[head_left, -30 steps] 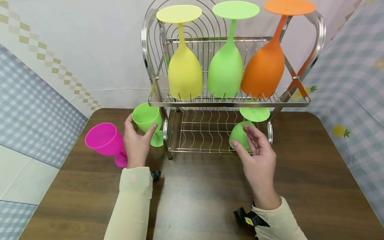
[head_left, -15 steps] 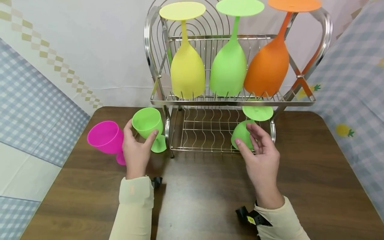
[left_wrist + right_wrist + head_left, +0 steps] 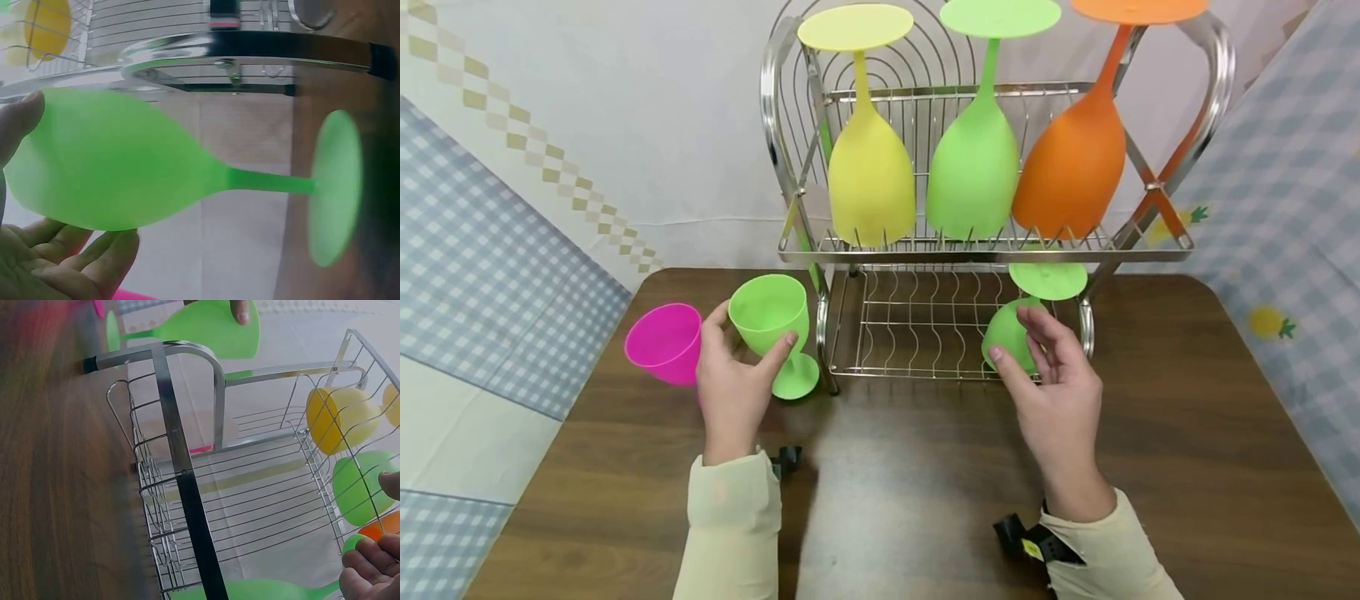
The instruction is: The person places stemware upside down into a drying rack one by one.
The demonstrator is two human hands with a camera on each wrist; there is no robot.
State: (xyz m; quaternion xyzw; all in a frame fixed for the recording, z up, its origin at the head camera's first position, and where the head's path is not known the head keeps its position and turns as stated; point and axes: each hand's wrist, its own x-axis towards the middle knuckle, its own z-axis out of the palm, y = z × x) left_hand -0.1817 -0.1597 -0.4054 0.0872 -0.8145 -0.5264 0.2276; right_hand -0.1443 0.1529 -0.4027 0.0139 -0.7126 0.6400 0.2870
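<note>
My left hand (image 3: 733, 396) grips the bowl of a green goblet (image 3: 767, 308), held roughly upright just left of the rack. In the left wrist view the thumb lies on one side of the goblet's bowl (image 3: 125, 156) and the fingers on the other, with stem and foot free. Near the lower tier's right end, my right hand (image 3: 1063, 396) hovers with thumb and fingers apart and nothing between them. Behind its fingers, a second green goblet (image 3: 1006, 333) stands upside down and tilted on that tier, partly hidden. A magenta goblet (image 3: 666, 346) stands beside my left hand, its foot hidden.
A two-tier metal dish rack (image 3: 985, 257) stands at the back of the wooden table (image 3: 910, 483). Its upper tier bears upside-down yellow (image 3: 872, 183), green (image 3: 973, 175) and orange (image 3: 1071, 167) goblets. Checked cloth (image 3: 490, 275) hangs at both sides.
My left hand has drawn the green goblet slightly towards me and away from the rack's side, now covering the magenta goblet's foot. The right hand has stayed nearly in place.
</note>
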